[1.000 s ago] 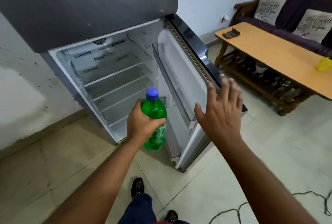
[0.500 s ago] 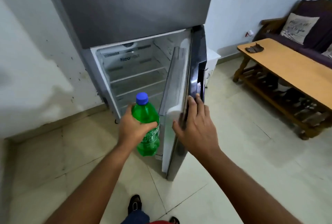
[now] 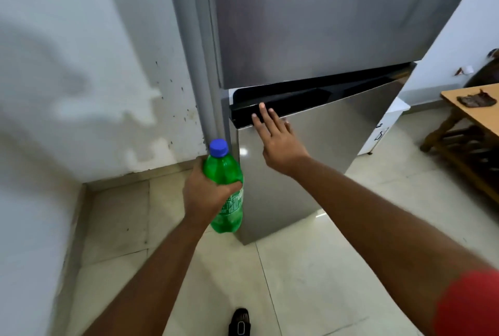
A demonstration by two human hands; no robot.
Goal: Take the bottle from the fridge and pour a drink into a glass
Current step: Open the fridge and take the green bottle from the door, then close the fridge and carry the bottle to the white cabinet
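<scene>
Green bottle [image 3: 225, 190] in left hand [image 3: 208, 192]; right hand [image 3: 278, 141] flat on fridge door [image 3: 324, 152].

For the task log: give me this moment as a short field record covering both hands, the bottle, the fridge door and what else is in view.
left hand: left hand, grip closed around the green bottle
bottle: upright, blue cap on, held off the floor in front of the fridge's left edge
right hand: right hand, open, flat against the lower fridge door near its dark top handle strip
fridge door: closed or nearly so; no interior visible
upper door: upper door, shut
wooden table: wooden table at right, dark object on it
glass: none in view
</scene>
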